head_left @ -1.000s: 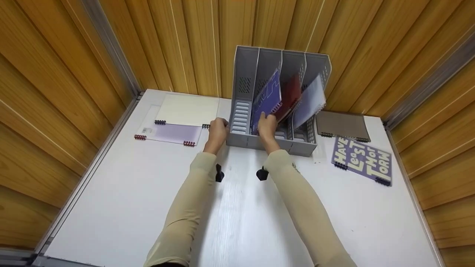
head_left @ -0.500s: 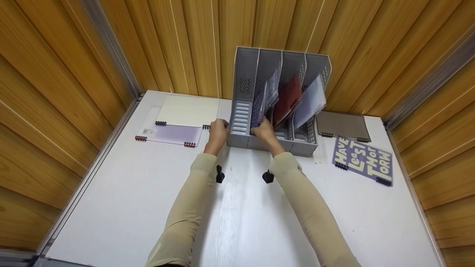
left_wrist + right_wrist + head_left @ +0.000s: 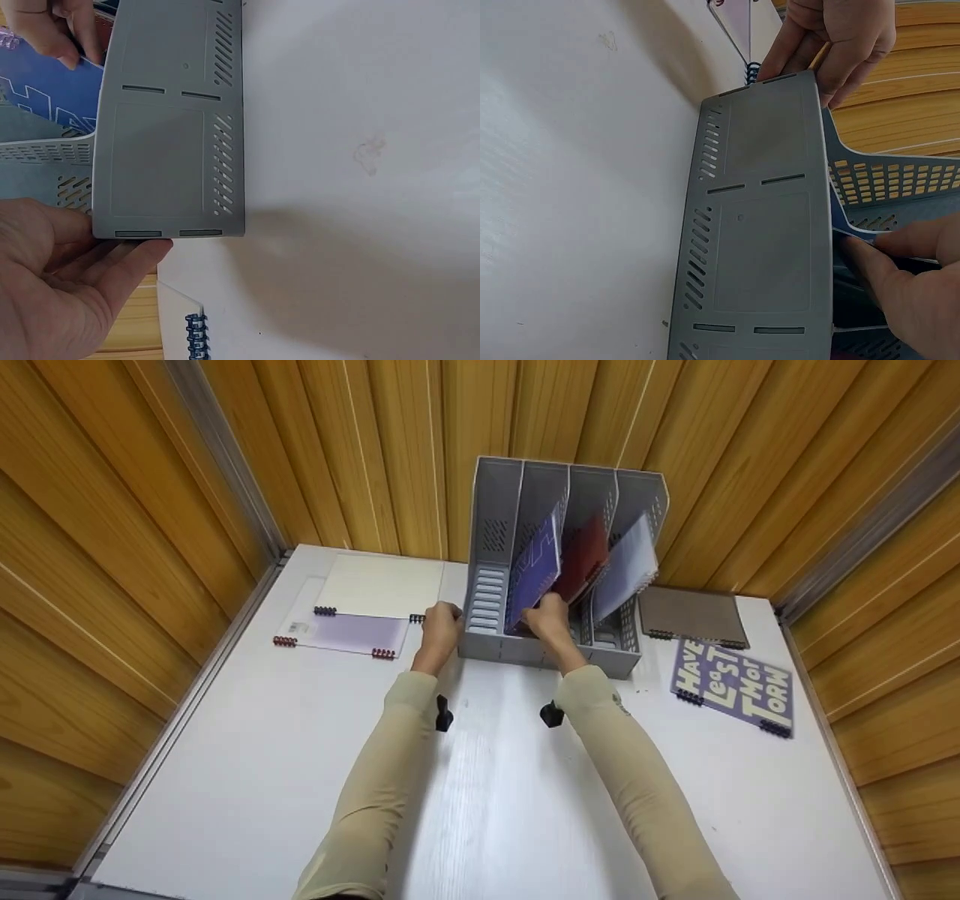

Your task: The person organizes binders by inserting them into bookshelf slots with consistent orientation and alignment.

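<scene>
In the head view a grey four-slot file organizer (image 3: 517, 649) stands against the back wall. My left hand (image 3: 441, 631) grips its front left corner; the left wrist view has that hand's thumb (image 3: 71, 225) inside the side wall and fingers outside. A purple-blue spiral notebook (image 3: 535, 566) with outlined lettering leans to the right in the second slot from the left. Its lower front corner is pinched by my right hand (image 3: 551, 622), thumb and fingers low in the slot. Right of it lean a red notebook (image 3: 585, 556) and a pale translucent one (image 3: 628, 570).
At left on the white table (image 3: 270, 765), a cream notebook (image 3: 382, 585) overlaps a pale lilac notebook (image 3: 356, 631) with red rings. To the right of the organizer lie a brown notebook (image 3: 694, 615) and a purple notebook with big lettering (image 3: 731, 682). Wood-panel walls enclose the table.
Half a second ago the purple-blue notebook stood parted, part leaning right; now its cover shows whole again. My right hand has shifted slightly right. The left hand stays on the organizer.
</scene>
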The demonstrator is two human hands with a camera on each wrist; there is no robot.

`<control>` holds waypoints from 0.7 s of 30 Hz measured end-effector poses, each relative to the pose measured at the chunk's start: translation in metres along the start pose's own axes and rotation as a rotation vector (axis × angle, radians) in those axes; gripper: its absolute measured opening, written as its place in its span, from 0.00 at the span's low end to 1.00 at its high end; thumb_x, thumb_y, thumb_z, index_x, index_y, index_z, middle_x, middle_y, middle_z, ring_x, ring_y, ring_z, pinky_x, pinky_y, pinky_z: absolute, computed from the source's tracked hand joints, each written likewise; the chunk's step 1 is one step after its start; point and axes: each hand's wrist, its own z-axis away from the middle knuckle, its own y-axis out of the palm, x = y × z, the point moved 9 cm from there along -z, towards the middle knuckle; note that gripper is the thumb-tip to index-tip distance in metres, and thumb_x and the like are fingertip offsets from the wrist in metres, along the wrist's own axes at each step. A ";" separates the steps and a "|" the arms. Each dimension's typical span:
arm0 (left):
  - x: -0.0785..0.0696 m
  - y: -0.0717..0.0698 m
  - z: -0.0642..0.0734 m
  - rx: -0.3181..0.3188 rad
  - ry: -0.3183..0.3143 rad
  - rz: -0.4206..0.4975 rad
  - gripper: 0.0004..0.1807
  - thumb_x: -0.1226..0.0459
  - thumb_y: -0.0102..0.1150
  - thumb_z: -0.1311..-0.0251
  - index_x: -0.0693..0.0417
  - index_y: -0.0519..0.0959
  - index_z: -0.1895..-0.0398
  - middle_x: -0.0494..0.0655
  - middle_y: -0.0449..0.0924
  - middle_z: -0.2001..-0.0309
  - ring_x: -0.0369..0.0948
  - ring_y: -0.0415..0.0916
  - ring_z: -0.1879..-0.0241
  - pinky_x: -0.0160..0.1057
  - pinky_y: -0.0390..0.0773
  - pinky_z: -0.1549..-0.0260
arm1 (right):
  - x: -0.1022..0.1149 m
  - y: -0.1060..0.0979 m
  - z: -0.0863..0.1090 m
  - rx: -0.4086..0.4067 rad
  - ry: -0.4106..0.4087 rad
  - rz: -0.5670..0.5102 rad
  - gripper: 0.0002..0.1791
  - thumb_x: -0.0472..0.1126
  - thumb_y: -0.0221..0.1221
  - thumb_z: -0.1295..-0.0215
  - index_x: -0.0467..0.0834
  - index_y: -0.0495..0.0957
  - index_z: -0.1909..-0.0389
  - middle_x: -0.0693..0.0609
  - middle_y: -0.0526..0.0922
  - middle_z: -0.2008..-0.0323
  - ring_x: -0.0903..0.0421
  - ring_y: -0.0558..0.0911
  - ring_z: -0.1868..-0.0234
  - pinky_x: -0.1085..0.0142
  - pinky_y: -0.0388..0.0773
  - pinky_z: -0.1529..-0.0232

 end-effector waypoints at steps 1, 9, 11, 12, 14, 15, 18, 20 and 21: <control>0.000 0.000 0.000 0.000 -0.003 -0.001 0.13 0.72 0.54 0.31 0.70 0.84 0.50 0.61 0.86 0.53 0.49 0.83 0.58 0.45 0.83 0.56 | 0.001 -0.001 -0.002 -0.028 -0.008 0.007 0.20 0.29 0.57 0.36 0.29 0.77 0.42 0.37 0.84 0.48 0.51 0.78 0.59 0.64 0.76 0.59; 0.000 -0.001 0.002 -0.020 0.001 0.006 0.11 0.72 0.55 0.32 0.69 0.85 0.53 0.60 0.87 0.57 0.47 0.82 0.62 0.45 0.83 0.58 | -0.004 0.006 -0.019 -0.103 -0.008 -0.067 0.20 0.30 0.54 0.29 0.28 0.74 0.39 0.35 0.80 0.42 0.49 0.78 0.48 0.56 0.77 0.46; 0.001 -0.001 0.003 -0.017 0.002 0.005 0.11 0.72 0.56 0.32 0.69 0.85 0.54 0.60 0.87 0.57 0.47 0.82 0.62 0.46 0.83 0.58 | -0.009 0.010 -0.023 -0.092 0.012 -0.046 0.19 0.29 0.52 0.29 0.27 0.74 0.40 0.35 0.80 0.42 0.49 0.77 0.47 0.55 0.76 0.44; 0.001 0.000 0.003 -0.016 0.003 0.003 0.11 0.72 0.56 0.32 0.69 0.86 0.54 0.60 0.87 0.57 0.47 0.81 0.63 0.46 0.83 0.58 | -0.010 0.012 -0.024 -0.088 0.020 -0.036 0.19 0.29 0.52 0.30 0.27 0.75 0.41 0.35 0.80 0.42 0.49 0.76 0.48 0.55 0.76 0.44; 0.002 0.000 0.003 -0.013 0.002 0.002 0.11 0.72 0.56 0.33 0.69 0.86 0.54 0.59 0.87 0.57 0.46 0.81 0.63 0.46 0.83 0.58 | -0.011 0.015 -0.027 -0.083 0.030 -0.026 0.19 0.27 0.50 0.32 0.27 0.75 0.42 0.35 0.80 0.44 0.50 0.75 0.50 0.54 0.75 0.45; 0.002 0.000 0.002 -0.014 0.003 0.000 0.11 0.72 0.57 0.33 0.68 0.86 0.54 0.59 0.87 0.58 0.46 0.81 0.63 0.46 0.83 0.58 | -0.011 0.015 -0.027 -0.087 0.032 -0.020 0.19 0.27 0.50 0.32 0.27 0.76 0.43 0.35 0.81 0.44 0.50 0.75 0.51 0.55 0.75 0.46; 0.001 -0.001 0.001 -0.014 0.010 0.003 0.11 0.72 0.57 0.33 0.70 0.85 0.54 0.60 0.87 0.58 0.48 0.82 0.62 0.46 0.83 0.57 | -0.009 0.016 -0.029 -0.082 0.049 -0.037 0.17 0.27 0.51 0.31 0.26 0.77 0.44 0.34 0.81 0.46 0.49 0.78 0.53 0.58 0.79 0.49; 0.001 -0.002 0.000 -0.012 0.015 0.005 0.12 0.72 0.57 0.33 0.70 0.85 0.53 0.61 0.87 0.57 0.49 0.83 0.60 0.46 0.83 0.56 | -0.008 0.015 -0.029 -0.077 0.071 -0.047 0.16 0.28 0.52 0.29 0.27 0.77 0.45 0.35 0.82 0.47 0.49 0.81 0.53 0.61 0.82 0.52; 0.001 -0.002 -0.001 -0.012 0.016 0.005 0.12 0.72 0.57 0.33 0.70 0.85 0.53 0.61 0.87 0.57 0.50 0.84 0.59 0.46 0.83 0.56 | -0.009 0.015 -0.029 -0.073 0.085 -0.055 0.15 0.28 0.52 0.28 0.27 0.78 0.45 0.35 0.82 0.47 0.48 0.82 0.53 0.63 0.83 0.53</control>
